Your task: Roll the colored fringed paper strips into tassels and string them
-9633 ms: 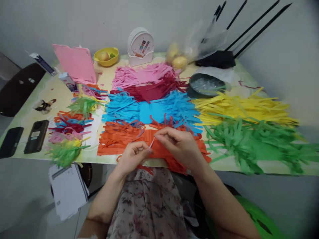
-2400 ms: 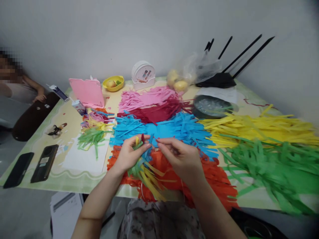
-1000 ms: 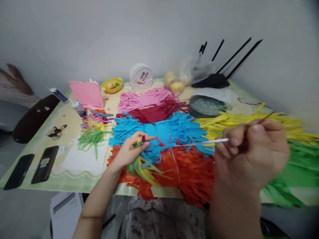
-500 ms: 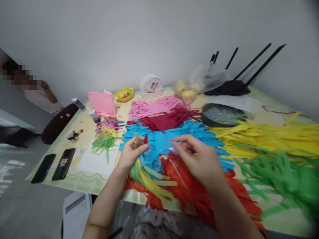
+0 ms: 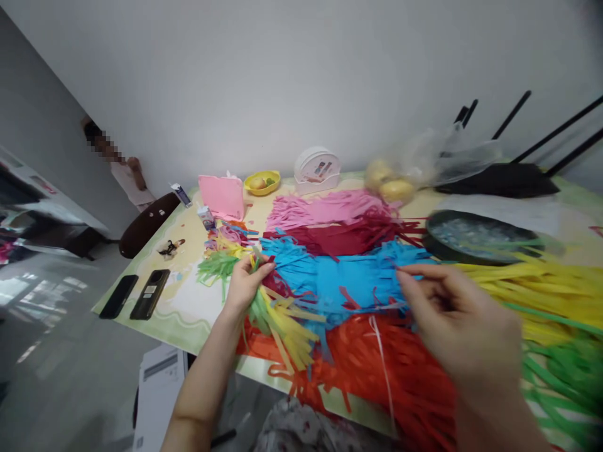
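My left hand (image 5: pixel 247 282) is closed, thumb against fingers, around a bundle of crepe paper strips (image 5: pixel 292 329). Yellow and green strips hang from it to the lower right, with dark red and blue ones beside them. My right hand (image 5: pixel 452 307) is raised over the right end of the blue fringed paper (image 5: pixel 339 276), thumb and index finger pinched together. What sits between those fingertips is too small to make out. A thin white string (image 5: pixel 380 351) runs down over the red-orange fringed paper (image 5: pixel 405 364) between the hands.
Pink fringed paper (image 5: pixel 330 207) and dark red paper (image 5: pixel 339 240) lie behind; yellow strips (image 5: pixel 537 295) and green strips (image 5: pixel 570 370) are at right. Around stand a dark bowl (image 5: pixel 433 235), yellow dish (image 5: pixel 262 183), pink tablet case (image 5: pixel 221 198) and two phones (image 5: pixel 149 294). A person (image 5: pixel 129 179) stands beyond.
My right hand has moved right, away from the left one, which keeps hold of the strips. The view has turned, so the table's things appear shifted.
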Tool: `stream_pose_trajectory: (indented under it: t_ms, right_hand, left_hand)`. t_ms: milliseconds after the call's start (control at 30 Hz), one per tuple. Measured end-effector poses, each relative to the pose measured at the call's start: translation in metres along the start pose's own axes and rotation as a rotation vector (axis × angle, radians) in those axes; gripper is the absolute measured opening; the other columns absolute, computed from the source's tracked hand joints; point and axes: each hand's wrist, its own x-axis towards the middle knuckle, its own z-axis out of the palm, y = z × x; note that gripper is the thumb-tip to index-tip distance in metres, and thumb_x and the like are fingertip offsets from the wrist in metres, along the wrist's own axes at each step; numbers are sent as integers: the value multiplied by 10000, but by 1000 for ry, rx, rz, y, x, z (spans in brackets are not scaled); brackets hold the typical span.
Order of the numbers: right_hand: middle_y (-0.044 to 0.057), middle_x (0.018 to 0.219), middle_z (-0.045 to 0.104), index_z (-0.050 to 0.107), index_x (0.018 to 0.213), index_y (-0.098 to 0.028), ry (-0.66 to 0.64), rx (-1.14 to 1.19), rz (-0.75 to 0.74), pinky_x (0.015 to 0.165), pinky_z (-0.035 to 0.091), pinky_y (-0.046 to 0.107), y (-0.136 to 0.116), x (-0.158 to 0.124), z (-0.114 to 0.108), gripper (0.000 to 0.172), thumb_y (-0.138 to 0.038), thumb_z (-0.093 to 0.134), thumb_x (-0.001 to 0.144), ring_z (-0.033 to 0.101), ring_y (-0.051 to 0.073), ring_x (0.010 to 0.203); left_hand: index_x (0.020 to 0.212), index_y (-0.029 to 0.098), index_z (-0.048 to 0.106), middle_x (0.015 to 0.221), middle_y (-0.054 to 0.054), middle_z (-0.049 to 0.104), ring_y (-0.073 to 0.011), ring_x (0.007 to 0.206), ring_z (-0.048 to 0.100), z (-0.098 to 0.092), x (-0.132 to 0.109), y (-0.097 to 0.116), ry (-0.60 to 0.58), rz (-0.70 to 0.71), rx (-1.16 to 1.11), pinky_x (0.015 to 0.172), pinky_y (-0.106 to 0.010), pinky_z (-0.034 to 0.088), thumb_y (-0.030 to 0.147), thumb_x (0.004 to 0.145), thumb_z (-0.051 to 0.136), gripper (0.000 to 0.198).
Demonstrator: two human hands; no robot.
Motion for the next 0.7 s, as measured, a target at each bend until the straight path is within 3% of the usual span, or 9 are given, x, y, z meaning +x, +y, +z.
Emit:
stream_pose_trajectory:
  t_ms: [67, 167, 300, 500, 700]
  right_hand:
    - [-30, 550, 525, 679, 914, -197, -51, 77, -78, 491, 355, 254, -8, -7, 10, 249, -431, 603, 876, 453, 116, 457]
    - [-63, 506, 487, 673, 875, -194, -162, 196, -151, 433, 329, 216, -26, -15, 23, 162, -337, 598, 887, 411, 87, 410]
    - [-72, 494, 480, 660, 835, -191, -308, 311, -211, 422, 317, 205, -50, -19, 38, 153, -287, 566, 908, 419, 80, 405]
    - [-73, 502, 455, 649, 817, -183, -367, 343, -150, 444, 308, 210, -60, -19, 53, 170, -289, 553, 909, 426, 85, 432]
    - [-80, 496, 414, 639, 808, -184, -404, 383, -76, 448, 278, 218, -55, -20, 58, 189, -319, 549, 904, 390, 84, 433]
  left_hand:
    - [784, 147, 685, 745, 1, 691, -137, 695, 652, -1, -3, 5, 45, 42, 8, 687, -241, 494, 351, 600, 857, 324]
    - [826, 159, 703, 793, -12, 716, -175, 754, 700, 1, -12, 15, 10, 75, -6, 739, -278, 523, 334, 612, 855, 316]
    - [856, 175, 660, 758, 6, 706, -178, 741, 717, 8, -25, 25, -45, 59, -46, 698, -259, 533, 333, 659, 838, 309]
    - [833, 158, 619, 698, -6, 714, -168, 689, 695, 15, -35, 26, -190, -27, -119, 689, -262, 529, 372, 663, 837, 350]
    - [795, 155, 607, 738, -25, 739, -160, 705, 684, 16, -36, 24, -179, -31, -87, 672, -242, 506, 369, 664, 840, 342]
